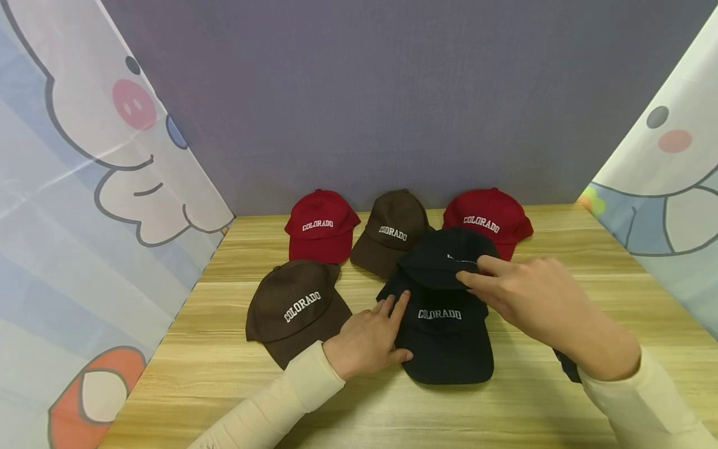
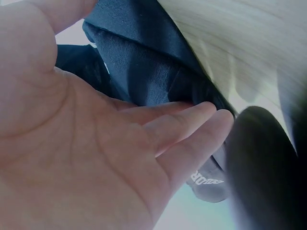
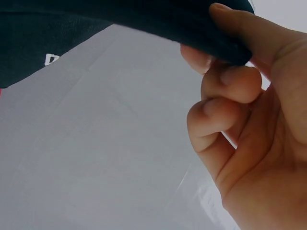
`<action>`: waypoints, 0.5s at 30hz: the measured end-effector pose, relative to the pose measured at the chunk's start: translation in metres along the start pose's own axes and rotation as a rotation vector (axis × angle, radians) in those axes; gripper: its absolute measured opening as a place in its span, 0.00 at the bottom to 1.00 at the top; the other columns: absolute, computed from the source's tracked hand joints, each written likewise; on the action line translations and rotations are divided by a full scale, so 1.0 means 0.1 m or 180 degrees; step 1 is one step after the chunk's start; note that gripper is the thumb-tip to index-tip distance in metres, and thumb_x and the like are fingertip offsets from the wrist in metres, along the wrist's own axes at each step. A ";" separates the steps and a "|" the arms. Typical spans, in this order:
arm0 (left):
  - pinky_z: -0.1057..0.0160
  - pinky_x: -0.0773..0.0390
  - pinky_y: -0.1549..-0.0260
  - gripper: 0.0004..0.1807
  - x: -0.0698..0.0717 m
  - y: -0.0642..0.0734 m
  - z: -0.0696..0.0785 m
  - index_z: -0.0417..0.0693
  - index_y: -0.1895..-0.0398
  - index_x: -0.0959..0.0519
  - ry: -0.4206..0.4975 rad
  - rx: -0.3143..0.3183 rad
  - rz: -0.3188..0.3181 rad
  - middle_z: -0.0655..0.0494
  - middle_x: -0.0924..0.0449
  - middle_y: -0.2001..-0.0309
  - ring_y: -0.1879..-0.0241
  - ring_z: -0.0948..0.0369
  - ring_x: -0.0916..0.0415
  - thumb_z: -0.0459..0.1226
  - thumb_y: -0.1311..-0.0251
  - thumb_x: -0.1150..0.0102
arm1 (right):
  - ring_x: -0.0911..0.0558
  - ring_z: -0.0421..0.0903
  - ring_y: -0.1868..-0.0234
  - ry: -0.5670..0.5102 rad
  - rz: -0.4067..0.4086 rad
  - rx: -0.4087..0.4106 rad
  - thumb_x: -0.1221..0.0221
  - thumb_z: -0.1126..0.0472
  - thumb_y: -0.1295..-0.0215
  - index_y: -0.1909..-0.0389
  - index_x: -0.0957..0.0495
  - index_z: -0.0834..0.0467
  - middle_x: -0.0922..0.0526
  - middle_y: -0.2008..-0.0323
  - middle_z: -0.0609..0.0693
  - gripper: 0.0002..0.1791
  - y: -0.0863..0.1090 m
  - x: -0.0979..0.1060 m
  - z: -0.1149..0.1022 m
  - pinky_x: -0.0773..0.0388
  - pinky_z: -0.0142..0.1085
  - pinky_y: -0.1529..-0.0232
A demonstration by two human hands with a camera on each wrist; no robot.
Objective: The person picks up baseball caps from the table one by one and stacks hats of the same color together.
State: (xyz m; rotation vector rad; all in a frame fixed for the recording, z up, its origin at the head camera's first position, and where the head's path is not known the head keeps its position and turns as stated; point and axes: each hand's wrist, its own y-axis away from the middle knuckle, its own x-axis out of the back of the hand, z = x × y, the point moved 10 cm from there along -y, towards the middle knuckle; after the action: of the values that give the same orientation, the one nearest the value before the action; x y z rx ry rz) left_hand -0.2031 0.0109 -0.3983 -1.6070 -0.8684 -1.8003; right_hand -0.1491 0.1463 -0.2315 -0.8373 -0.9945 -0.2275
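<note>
A black baseball cap (image 1: 429, 259) is tilted above another black baseball cap (image 1: 449, 358), and my right hand (image 1: 535, 299) pinches its brim between thumb and fingers. In the right wrist view the thumb lies on one face of the pinched brim (image 3: 163, 24), with curled fingers below. The lower black cap faces me with its white COLORADO lettering in sight. My left hand (image 1: 367, 340) rests against that cap's left side, fingers extended. Its palm shows large in the left wrist view, the fingers touching the dark fabric (image 2: 148, 72).
Behind stand a red cap (image 1: 320, 240), a brown cap (image 1: 392, 227) and another red cap (image 1: 493, 215). A second brown cap (image 1: 300, 312) lies left of my left hand. Some dark item (image 1: 568, 366) is mostly hidden by my right forearm. A grey panel (image 1: 359, 106) closes off the wooden table's back.
</note>
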 end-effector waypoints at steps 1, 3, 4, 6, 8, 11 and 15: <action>0.57 0.22 0.38 0.58 0.00 0.00 0.00 0.46 0.17 0.54 0.0012 0.0006 0.0000 0.43 0.35 0.24 0.28 0.51 0.30 0.63 0.38 0.37 | 0.51 0.33 0.86 0.0001 -0.0010 -0.0004 0.22 0.62 0.59 0.56 0.11 0.45 0.31 0.76 0.42 0.23 0.00 0.00 0.00 0.53 0.26 0.84; 0.57 0.23 0.36 0.57 0.00 0.00 -0.01 0.42 0.18 0.52 0.0029 0.0017 -0.0007 0.43 0.36 0.24 0.26 0.53 0.33 0.63 0.38 0.37 | 0.51 0.33 0.86 0.0001 -0.0044 -0.0019 0.22 0.62 0.58 0.56 0.11 0.45 0.31 0.76 0.42 0.23 0.00 -0.01 -0.01 0.53 0.26 0.84; 0.57 0.24 0.35 0.57 0.00 -0.01 -0.01 0.41 0.18 0.51 0.0038 0.0024 -0.0012 0.43 0.36 0.24 0.25 0.53 0.34 0.63 0.38 0.37 | 0.51 0.33 0.86 0.0001 -0.0063 -0.0027 0.21 0.62 0.58 0.56 0.11 0.45 0.32 0.76 0.41 0.23 0.00 -0.02 -0.01 0.53 0.26 0.83; 0.59 0.25 0.34 0.57 0.00 -0.01 -0.02 0.38 0.19 0.49 0.0049 0.0051 -0.0029 0.43 0.35 0.24 0.25 0.53 0.34 0.63 0.38 0.36 | 0.51 0.33 0.86 0.0003 -0.0098 -0.0035 0.21 0.61 0.57 0.56 0.11 0.45 0.31 0.76 0.41 0.23 0.00 -0.03 -0.02 0.53 0.26 0.83; 0.59 0.24 0.35 0.56 0.00 0.00 -0.03 0.36 0.21 0.47 0.0062 0.0079 -0.0024 0.42 0.32 0.26 0.27 0.53 0.31 0.62 0.39 0.36 | 0.50 0.32 0.86 -0.0005 -0.0129 -0.0036 0.20 0.60 0.58 0.56 0.11 0.46 0.30 0.76 0.41 0.22 0.00 -0.04 -0.02 0.53 0.26 0.83; 0.60 0.19 0.44 0.53 0.02 0.00 -0.04 0.36 0.26 0.43 0.0084 0.0117 0.0022 0.43 0.25 0.33 0.37 0.53 0.21 0.62 0.41 0.33 | 0.49 0.32 0.86 -0.0010 -0.0142 -0.0017 0.20 0.60 0.58 0.56 0.11 0.46 0.29 0.75 0.42 0.23 -0.01 -0.05 -0.04 0.52 0.26 0.84; 0.61 0.16 0.55 0.49 0.03 -0.01 -0.06 0.38 0.31 0.41 0.0131 0.0132 0.0045 0.45 0.20 0.40 0.49 0.54 0.15 0.61 0.41 0.32 | 0.49 0.32 0.87 0.0016 -0.0157 0.0001 0.20 0.59 0.58 0.56 0.11 0.46 0.29 0.75 0.42 0.23 -0.01 -0.08 -0.06 0.53 0.26 0.84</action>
State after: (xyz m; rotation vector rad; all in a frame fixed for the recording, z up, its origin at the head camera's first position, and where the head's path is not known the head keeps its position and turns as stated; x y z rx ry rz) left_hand -0.2080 0.0065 -0.3959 -1.5412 -0.8682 -1.7877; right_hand -0.1500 0.1395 -0.2390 -0.8123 -1.0112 -0.2715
